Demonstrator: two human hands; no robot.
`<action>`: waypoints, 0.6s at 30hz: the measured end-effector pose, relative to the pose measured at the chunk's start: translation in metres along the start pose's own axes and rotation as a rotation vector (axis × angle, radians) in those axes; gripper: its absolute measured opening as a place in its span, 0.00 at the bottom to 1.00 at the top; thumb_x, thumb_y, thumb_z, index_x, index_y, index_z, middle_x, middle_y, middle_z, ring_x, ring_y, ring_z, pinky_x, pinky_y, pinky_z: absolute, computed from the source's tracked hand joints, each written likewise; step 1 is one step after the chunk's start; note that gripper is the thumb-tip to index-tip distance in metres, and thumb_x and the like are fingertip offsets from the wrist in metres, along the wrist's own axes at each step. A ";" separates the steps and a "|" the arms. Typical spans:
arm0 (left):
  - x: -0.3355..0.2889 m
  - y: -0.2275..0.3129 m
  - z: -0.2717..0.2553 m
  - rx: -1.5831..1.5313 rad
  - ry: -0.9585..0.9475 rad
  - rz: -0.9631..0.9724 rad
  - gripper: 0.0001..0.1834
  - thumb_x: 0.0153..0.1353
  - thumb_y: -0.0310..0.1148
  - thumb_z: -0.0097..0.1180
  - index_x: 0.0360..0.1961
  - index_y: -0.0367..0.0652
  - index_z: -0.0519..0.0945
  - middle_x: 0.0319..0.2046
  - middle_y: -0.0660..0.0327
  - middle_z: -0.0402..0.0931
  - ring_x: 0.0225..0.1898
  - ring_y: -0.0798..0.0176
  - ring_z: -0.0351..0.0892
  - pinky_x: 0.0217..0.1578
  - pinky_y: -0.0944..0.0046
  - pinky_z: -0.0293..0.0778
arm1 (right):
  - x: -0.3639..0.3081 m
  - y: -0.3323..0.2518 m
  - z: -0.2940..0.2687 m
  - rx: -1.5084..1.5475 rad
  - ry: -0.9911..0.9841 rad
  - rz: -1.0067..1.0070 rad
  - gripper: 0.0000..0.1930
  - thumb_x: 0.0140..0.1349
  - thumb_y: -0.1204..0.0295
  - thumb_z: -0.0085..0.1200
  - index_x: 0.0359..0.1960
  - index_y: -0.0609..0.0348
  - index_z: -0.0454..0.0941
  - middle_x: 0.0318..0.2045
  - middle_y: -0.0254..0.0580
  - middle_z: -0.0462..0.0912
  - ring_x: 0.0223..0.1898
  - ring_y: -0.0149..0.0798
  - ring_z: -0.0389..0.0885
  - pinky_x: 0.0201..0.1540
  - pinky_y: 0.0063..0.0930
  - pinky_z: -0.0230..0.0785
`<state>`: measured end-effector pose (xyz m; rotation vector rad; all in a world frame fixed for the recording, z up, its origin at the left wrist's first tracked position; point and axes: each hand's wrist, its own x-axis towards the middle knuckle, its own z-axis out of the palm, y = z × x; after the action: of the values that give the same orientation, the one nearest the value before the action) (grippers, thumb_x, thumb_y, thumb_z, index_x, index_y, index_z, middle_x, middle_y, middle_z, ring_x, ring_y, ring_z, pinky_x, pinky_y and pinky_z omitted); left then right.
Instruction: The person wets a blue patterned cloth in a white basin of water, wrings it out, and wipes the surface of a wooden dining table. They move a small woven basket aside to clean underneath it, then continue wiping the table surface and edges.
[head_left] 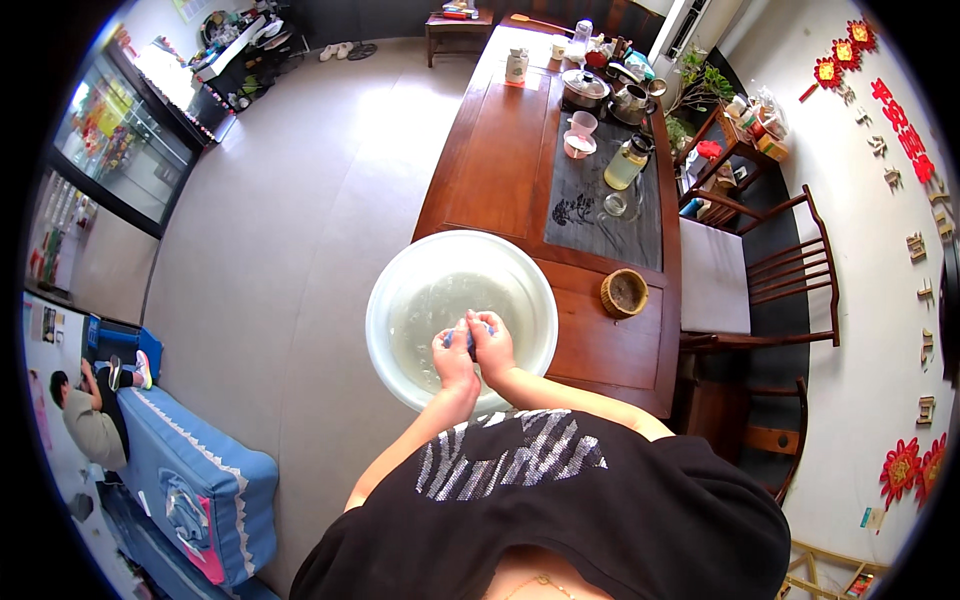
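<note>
A large white basin stands at the table's near left corner, with cloudy water in it. Over the basin's near part, my two hands are pressed together around a small blue item. My left hand is closed on its left side, and my right hand is closed on the other side with the thumbs close together. Only bits of blue show between the fingers, so its kind cannot be made out. Both forearms reach across the basin's near rim.
Right of the basin, a round woven bowl sits on the wooden table. Farther along are a glass jug, a pink cup, a pot and a kettle. A chair stands right. Another person lies on a blue sofa at left.
</note>
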<state>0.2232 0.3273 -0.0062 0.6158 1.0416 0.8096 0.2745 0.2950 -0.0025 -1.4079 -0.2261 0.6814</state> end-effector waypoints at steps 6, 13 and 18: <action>-0.018 -0.005 0.003 0.306 -0.071 0.487 0.14 0.58 0.25 0.61 0.38 0.40 0.67 0.39 0.57 0.75 0.45 0.61 0.77 0.50 0.62 0.73 | 0.010 0.003 -0.008 0.721 -0.109 0.561 0.13 0.69 0.58 0.52 0.37 0.54 0.71 0.34 0.38 0.77 0.36 0.34 0.77 0.41 0.31 0.74; -0.028 0.018 0.001 0.417 -0.197 0.723 0.11 0.53 0.21 0.60 0.37 0.41 0.76 0.39 0.53 0.81 0.52 0.52 0.78 0.58 0.54 0.68 | 0.007 -0.034 -0.011 0.789 -0.370 0.853 0.20 0.69 0.50 0.48 0.39 0.56 0.72 0.38 0.41 0.78 0.40 0.38 0.79 0.46 0.37 0.77; -0.026 0.032 0.005 0.655 -0.377 1.070 0.08 0.52 0.22 0.61 0.34 0.42 0.80 0.36 0.58 0.81 0.43 0.55 0.81 0.57 0.52 0.69 | 0.029 -0.022 -0.027 0.849 -0.580 0.897 0.17 0.71 0.53 0.45 0.33 0.52 0.73 0.30 0.35 0.78 0.33 0.30 0.79 0.39 0.25 0.77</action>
<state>0.2117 0.3239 0.0331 1.8985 0.5537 1.1871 0.3180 0.2887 0.0066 -0.3993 0.2626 1.6852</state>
